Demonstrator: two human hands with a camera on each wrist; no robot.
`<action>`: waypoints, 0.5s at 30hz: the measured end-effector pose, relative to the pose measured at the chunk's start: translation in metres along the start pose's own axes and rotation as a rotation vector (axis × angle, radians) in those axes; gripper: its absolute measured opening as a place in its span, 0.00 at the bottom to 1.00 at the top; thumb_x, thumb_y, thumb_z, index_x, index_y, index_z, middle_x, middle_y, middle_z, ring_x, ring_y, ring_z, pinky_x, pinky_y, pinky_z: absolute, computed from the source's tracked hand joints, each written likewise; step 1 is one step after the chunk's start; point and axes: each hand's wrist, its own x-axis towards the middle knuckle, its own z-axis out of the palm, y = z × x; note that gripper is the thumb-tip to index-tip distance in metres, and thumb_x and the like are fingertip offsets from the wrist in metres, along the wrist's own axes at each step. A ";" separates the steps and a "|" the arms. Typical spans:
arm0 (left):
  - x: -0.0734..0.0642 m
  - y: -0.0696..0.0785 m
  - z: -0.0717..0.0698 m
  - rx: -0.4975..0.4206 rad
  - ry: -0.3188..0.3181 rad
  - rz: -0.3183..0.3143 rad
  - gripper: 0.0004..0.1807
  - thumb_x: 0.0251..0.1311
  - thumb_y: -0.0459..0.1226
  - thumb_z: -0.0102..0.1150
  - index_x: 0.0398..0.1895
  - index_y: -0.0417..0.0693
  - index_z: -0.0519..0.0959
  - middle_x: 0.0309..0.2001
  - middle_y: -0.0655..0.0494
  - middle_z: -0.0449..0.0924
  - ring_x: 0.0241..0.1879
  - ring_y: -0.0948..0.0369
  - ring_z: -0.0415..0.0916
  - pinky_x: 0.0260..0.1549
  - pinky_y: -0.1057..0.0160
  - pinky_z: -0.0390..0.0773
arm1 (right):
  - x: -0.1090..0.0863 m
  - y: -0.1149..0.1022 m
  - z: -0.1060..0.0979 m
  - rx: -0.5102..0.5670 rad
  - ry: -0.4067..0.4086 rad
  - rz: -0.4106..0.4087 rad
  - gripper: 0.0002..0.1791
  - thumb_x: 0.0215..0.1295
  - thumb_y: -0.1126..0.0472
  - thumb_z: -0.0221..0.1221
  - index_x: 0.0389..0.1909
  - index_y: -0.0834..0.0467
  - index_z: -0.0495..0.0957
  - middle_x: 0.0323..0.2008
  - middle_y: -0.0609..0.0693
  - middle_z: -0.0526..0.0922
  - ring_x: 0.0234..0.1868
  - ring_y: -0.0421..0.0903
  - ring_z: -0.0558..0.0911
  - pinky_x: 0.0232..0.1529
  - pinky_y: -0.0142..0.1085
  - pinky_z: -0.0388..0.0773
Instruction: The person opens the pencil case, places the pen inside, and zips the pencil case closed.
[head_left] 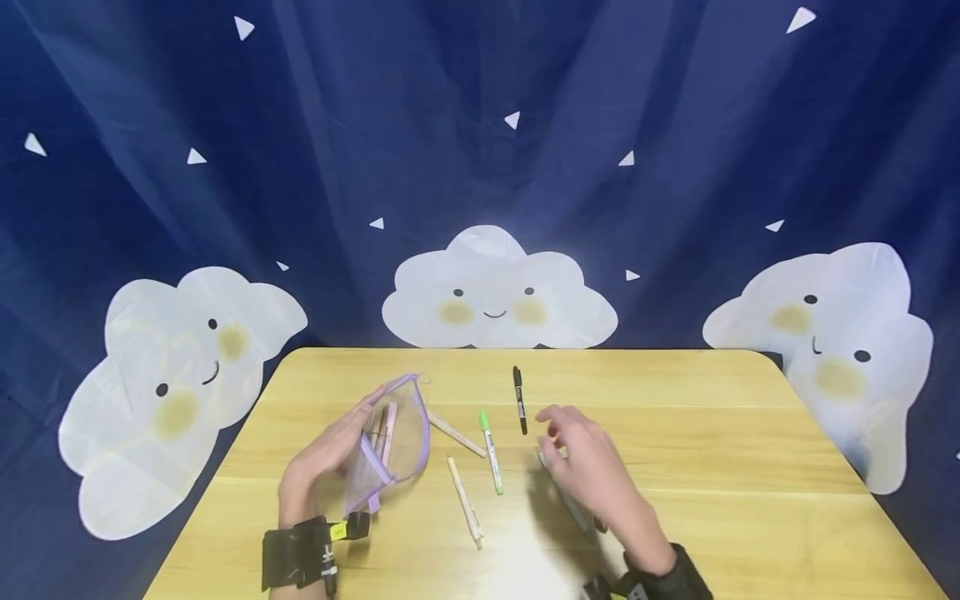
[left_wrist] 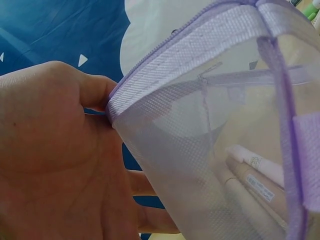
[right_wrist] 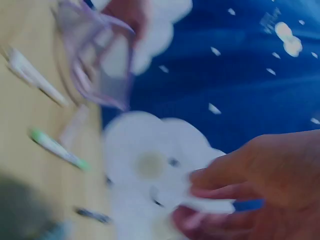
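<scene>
At the left, my left hand [head_left: 333, 446] holds a see-through mesh pouch [left_wrist: 185, 125] with lilac trim by its upper edge, thumb on the zip band and other fingers behind the mesh. The pouch is tilted and its mouth gapes. Several pens, among them a pink one [head_left: 389, 433] and a brown one [left_wrist: 252, 182], lie inside. My right hand [head_left: 581, 454] hovers over the table with bent, parted fingers and nothing between them. Below it lies a greyish pen [head_left: 573, 507], partly hidden by the hand. A black marker [head_left: 520, 400] lies just beyond its fingertips.
Between the hands, a green-and-white pen [head_left: 492, 454] and two pale pens, a nearer one [head_left: 465, 502] and a farther one [head_left: 457, 434], lie on the wooden table [head_left: 750, 433]. A dark blue curtain [head_left: 480, 167] with smiling clouds hangs behind the table's far edge.
</scene>
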 end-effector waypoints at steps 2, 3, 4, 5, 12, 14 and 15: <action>0.002 0.001 0.001 0.006 -0.009 0.007 0.30 0.84 0.51 0.21 0.85 0.62 0.45 0.83 0.43 0.39 0.75 0.28 0.42 0.50 0.21 0.71 | -0.002 0.009 -0.014 -0.026 -0.018 0.055 0.14 0.63 0.68 0.67 0.50 0.60 0.81 0.37 0.52 0.82 0.35 0.46 0.84 0.33 0.38 0.82; 0.002 0.001 0.002 0.008 -0.011 0.007 0.30 0.84 0.51 0.21 0.85 0.63 0.45 0.83 0.44 0.39 0.76 0.28 0.43 0.50 0.21 0.71 | -0.002 0.014 -0.020 -0.038 -0.029 0.082 0.13 0.64 0.68 0.67 0.49 0.60 0.80 0.37 0.53 0.82 0.35 0.47 0.84 0.33 0.39 0.82; 0.003 0.002 0.002 0.002 -0.009 0.000 0.30 0.84 0.51 0.21 0.85 0.64 0.45 0.83 0.44 0.39 0.75 0.28 0.44 0.49 0.22 0.72 | -0.003 0.018 -0.025 -0.045 -0.041 0.109 0.13 0.64 0.68 0.66 0.49 0.60 0.80 0.37 0.53 0.82 0.35 0.48 0.83 0.32 0.40 0.82; 0.003 0.002 0.001 -0.006 -0.009 -0.008 0.30 0.84 0.51 0.21 0.85 0.65 0.45 0.83 0.45 0.39 0.75 0.27 0.44 0.45 0.24 0.75 | -0.004 0.023 -0.030 -0.049 -0.052 0.136 0.13 0.64 0.68 0.66 0.49 0.61 0.79 0.37 0.54 0.81 0.35 0.48 0.83 0.32 0.40 0.81; 0.002 0.002 -0.002 -0.052 -0.004 -0.040 0.29 0.83 0.52 0.21 0.84 0.67 0.46 0.83 0.44 0.37 0.72 0.24 0.48 0.36 0.33 0.82 | -0.002 0.052 -0.031 -0.054 -0.165 0.309 0.18 0.70 0.65 0.61 0.55 0.69 0.72 0.42 0.63 0.79 0.36 0.54 0.77 0.35 0.47 0.77; 0.001 0.000 -0.002 -0.055 -0.009 -0.038 0.29 0.83 0.52 0.21 0.84 0.67 0.45 0.83 0.44 0.37 0.73 0.24 0.47 0.37 0.31 0.82 | -0.001 0.059 -0.027 -0.067 -0.218 0.340 0.19 0.71 0.65 0.60 0.56 0.72 0.71 0.44 0.65 0.78 0.37 0.55 0.77 0.37 0.48 0.77; 0.001 0.000 -0.002 -0.054 -0.010 -0.037 0.29 0.83 0.52 0.20 0.84 0.67 0.45 0.83 0.44 0.37 0.73 0.25 0.46 0.38 0.30 0.81 | -0.001 0.062 -0.025 -0.064 -0.250 0.356 0.20 0.71 0.65 0.59 0.57 0.73 0.70 0.42 0.65 0.79 0.36 0.54 0.77 0.36 0.47 0.77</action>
